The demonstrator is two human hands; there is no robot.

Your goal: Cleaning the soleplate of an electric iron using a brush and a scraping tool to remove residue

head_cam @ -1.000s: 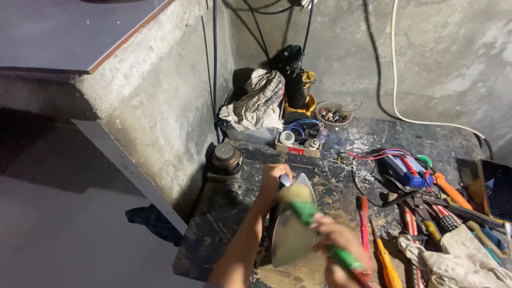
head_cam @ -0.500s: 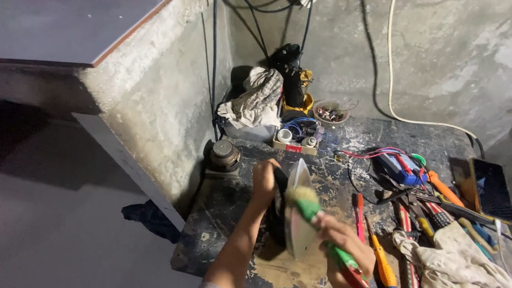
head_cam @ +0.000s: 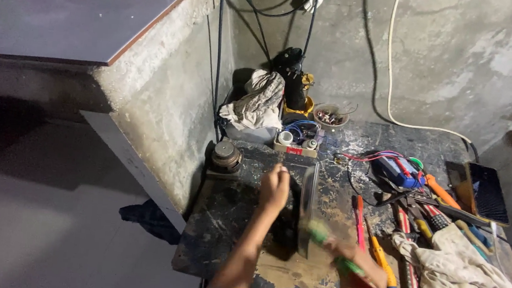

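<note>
A round metal part [head_cam: 226, 156] is seen at the left edge of the worn black board [head_cam: 224, 221], near its far left corner. The left hand [head_cam: 275, 188] is clenched against a flat metal plate [head_cam: 306, 207], which is stood on edge near the middle of the board; whether the plate is pinched cannot be told. The right hand [head_cam: 360, 284] is closed around a green-handled tool [head_cam: 328, 248], blurred, its tip just beside the plate's near end. Two arms are counted, both the person's own.

At the far edge a crumpled rag [head_cam: 259, 104], a small box of bits [head_cam: 296, 141] and one bowl [head_cam: 329, 115] are set. Right of the plate one red screwdriver [head_cam: 359, 221] and one orange-handled one [head_cam: 380, 260] are laid side by side. Further right a blue device with red wires [head_cam: 396, 168] is seen, then a heap of hand tools [head_cam: 434, 218], too tangled to count, partly covered by a pale cloth [head_cam: 466, 277] at the near right corner. One dark tablet [head_cam: 480, 191] is laid at the right edge.
</note>
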